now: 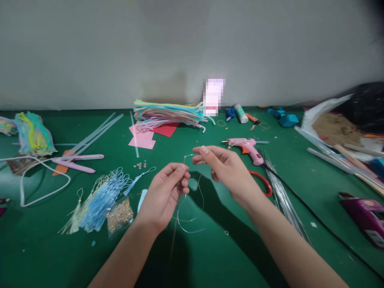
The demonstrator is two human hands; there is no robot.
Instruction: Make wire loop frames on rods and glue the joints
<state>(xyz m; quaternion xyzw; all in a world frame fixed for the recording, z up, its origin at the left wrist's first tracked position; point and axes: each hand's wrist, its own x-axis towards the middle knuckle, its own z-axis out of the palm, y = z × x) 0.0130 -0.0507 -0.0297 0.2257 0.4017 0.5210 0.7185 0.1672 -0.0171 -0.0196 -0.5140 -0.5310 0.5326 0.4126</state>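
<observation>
My left hand (pixel 168 188) is closed in a pinch around a thin silvery wire (pixel 185 159), which stands up a little past the thumb and bends to the right. My right hand (pixel 222 164) holds the bent end of the wire between its fingertips, at the same height just to the right. Below the left hand, loose curves of wire hang over the green table (pixel 210 256). Part of a light blue tassel (pixel 142 199) shows beside the left wrist. Behind the right wrist lies a red ring-shaped handle (pixel 265 183), partly hidden.
Tassels (pixel 105 200) and a bag of gold bits (pixel 120 215) lie left. At the back are pastel fuzzy stems (pixel 168 114) and pink paper (pixel 142 138). Right are a pink glue gun (pixel 246 147), its black cord (pixel 318 228), wire strands (pixel 285 200) and a purple device (pixel 364 216).
</observation>
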